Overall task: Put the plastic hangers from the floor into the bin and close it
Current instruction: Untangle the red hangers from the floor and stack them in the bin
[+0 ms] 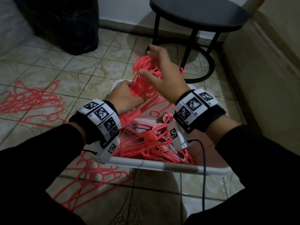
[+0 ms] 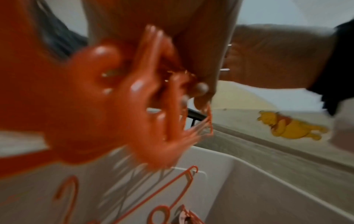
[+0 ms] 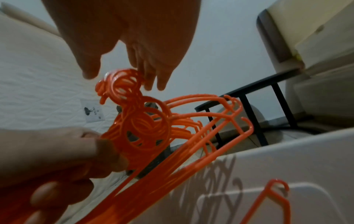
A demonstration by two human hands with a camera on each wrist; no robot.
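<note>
A white bin (image 1: 154, 164) stands on the tiled floor and holds several red plastic hangers (image 1: 151, 143). Over its far end my left hand (image 1: 129, 90) grips a bundle of red hangers (image 1: 142, 75) by their necks. My right hand (image 1: 151, 62) is above the bundle, its straight fingers touching the hooks; the right wrist view shows the fingertips (image 3: 151, 84) on the hook loops (image 3: 122, 84). The bundle's lower ends reach into the bin. More hangers lie on the floor at the left (image 1: 32, 98) and beside the bin's near left corner (image 1: 90, 179). The left wrist view is blurred by hangers (image 2: 114, 98) close to the lens.
A black round side table (image 1: 198, 15) stands just beyond the bin. A black bag (image 1: 65, 25) sits at the back left, and beige furniture (image 1: 267, 70) lines the right side. A dark cable (image 1: 204, 176) hangs across the bin's near rim.
</note>
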